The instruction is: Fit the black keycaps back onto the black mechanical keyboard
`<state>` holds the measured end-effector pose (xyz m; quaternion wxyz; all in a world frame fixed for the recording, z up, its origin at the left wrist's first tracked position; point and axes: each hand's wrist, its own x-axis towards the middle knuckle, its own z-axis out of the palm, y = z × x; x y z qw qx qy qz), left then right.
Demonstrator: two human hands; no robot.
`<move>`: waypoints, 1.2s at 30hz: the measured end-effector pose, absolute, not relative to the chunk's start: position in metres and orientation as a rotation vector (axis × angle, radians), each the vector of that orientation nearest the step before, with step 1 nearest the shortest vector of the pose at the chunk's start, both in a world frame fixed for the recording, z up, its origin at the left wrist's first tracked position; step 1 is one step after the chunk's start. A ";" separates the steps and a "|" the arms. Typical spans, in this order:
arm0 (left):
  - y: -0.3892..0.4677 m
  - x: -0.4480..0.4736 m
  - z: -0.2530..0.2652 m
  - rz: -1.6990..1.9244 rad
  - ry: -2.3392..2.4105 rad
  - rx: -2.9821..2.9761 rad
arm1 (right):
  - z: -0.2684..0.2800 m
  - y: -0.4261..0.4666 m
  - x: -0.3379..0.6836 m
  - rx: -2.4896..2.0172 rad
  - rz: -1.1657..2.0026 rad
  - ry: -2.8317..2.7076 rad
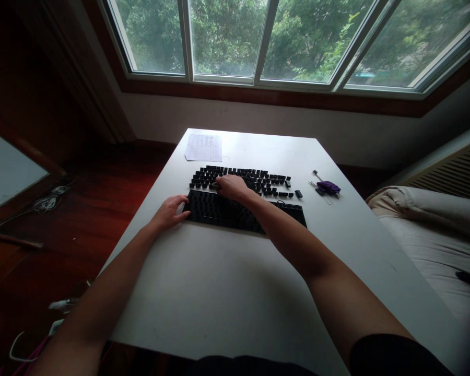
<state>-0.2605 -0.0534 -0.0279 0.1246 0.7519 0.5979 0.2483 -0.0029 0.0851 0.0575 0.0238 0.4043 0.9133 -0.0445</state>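
A black keyboard (227, 211) with its keycaps off lies on the white table (203, 277). At its left end, my left hand (171, 211) holds the edge, thumb and fingers apart. A pale patch shows between them; I cannot tell whether it is an object or bare table. My right hand (232, 186) is closed over the upper left of the keyboard, fingertips pointing left. Something small and greyish shows at those fingertips, too unclear to name. Rows of loose black keycaps (238, 171) stand just behind the keyboard, partly hidden by the right hand.
Printed paper (204, 148) lies at the table's far left. To the right are a purple pouch (329, 187) and small tools beside it. A cream-covered bed or sofa (419, 235) borders the right side. Cables (46, 202) lie on the floor at left. Windows stand beyond the table.
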 end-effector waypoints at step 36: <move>-0.054 -0.259 -0.031 0.764 1.720 2.204 | 0.056 0.084 0.024 1.071 -0.175 2.890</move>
